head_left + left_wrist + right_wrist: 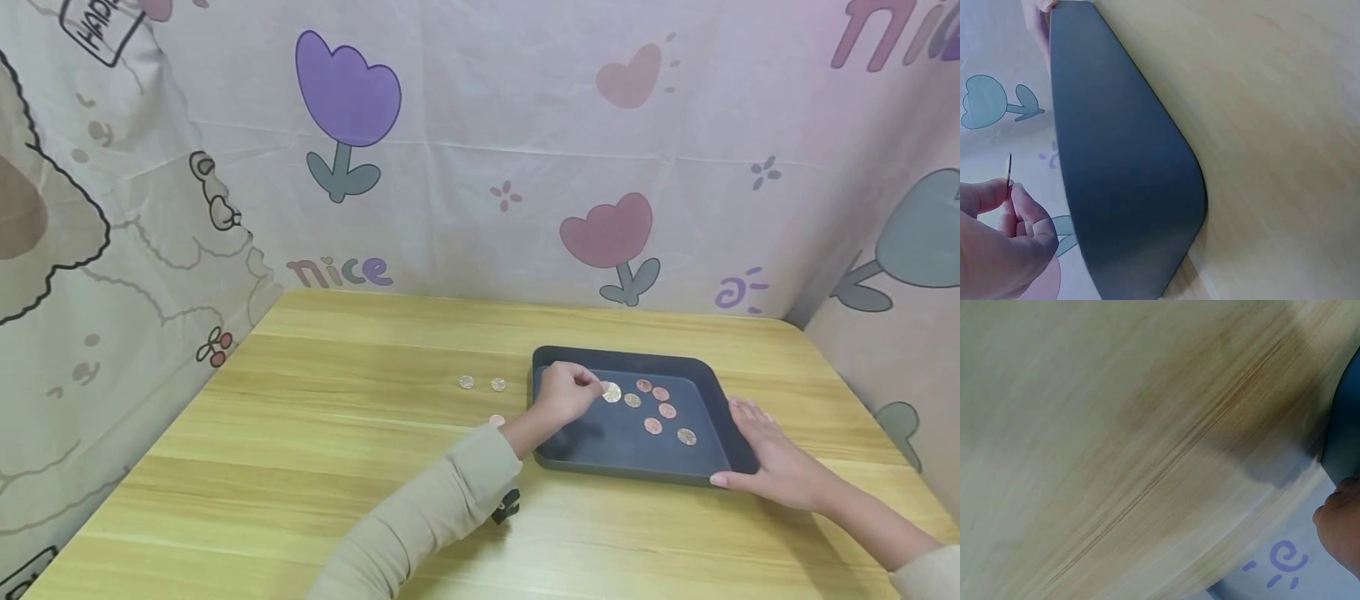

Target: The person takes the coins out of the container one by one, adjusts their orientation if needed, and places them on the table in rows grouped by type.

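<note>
My left hand (567, 392) is over the left part of a dark rectangular tray (630, 457), pinching a coin (1009, 167) between thumb and fingertips. In the left wrist view the coin is edge-on, above the tray's rim. Several copper and gold-coloured coins lie spread on the tray floor, among them a copper coin (653, 426) and a larger gold-coloured coin (687, 437). My right hand (780, 458) holds the tray's near right corner, thumb at the front wall and fingers along the right side. Only part of that hand (1341, 522) appears in the right wrist view.
Left of the tray, two silvery coins (467, 382) lie on the wooden table (300, 433). A copper coin (496, 421) lies nearer, partly behind the left forearm. A black strap piece (506, 506) shows beneath the left sleeve. Patterned cloth (465, 100) hangs behind and beside the table.
</note>
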`<action>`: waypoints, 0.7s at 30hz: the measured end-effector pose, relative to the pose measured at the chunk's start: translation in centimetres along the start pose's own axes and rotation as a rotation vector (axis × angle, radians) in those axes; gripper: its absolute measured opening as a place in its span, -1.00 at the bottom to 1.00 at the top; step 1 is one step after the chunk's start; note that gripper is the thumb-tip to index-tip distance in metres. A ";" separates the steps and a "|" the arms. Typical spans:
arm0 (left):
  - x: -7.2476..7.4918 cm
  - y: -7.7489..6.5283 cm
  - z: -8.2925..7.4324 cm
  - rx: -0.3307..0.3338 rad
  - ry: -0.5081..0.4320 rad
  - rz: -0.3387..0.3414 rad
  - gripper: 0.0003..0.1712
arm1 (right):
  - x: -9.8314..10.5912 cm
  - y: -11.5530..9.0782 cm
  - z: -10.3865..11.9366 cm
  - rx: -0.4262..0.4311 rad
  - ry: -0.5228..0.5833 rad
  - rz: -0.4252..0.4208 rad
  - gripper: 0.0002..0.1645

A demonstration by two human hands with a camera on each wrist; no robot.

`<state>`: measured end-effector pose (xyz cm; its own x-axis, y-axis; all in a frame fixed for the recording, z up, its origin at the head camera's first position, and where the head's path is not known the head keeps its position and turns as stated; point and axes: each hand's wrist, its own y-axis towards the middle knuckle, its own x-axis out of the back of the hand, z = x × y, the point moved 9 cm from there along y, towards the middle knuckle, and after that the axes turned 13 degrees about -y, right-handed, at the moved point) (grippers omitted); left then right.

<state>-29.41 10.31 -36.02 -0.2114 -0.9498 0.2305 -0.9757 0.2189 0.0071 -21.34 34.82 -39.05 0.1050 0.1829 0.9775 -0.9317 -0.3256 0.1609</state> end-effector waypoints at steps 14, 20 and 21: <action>4.3 -0.5 0.4 -0.045 -0.004 -0.016 -0.81 | 0.1 0.1 0.0 0.018 -0.023 -0.019 0.28; 6.1 -0.6 1.2 -0.019 -0.032 -0.042 -0.79 | 0.2 0.0 0.1 0.025 -0.032 -0.029 0.28; 6.5 -0.6 1.4 -0.006 -0.039 -0.048 -0.79 | 0.2 0.0 0.1 0.025 -0.032 -0.030 0.28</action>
<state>-30.27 3.73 -35.89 -0.1671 -0.9672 0.1912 -0.9844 0.1745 0.0229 -21.33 34.73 -38.86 0.1438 0.1636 0.9760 -0.9189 -0.3440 0.1931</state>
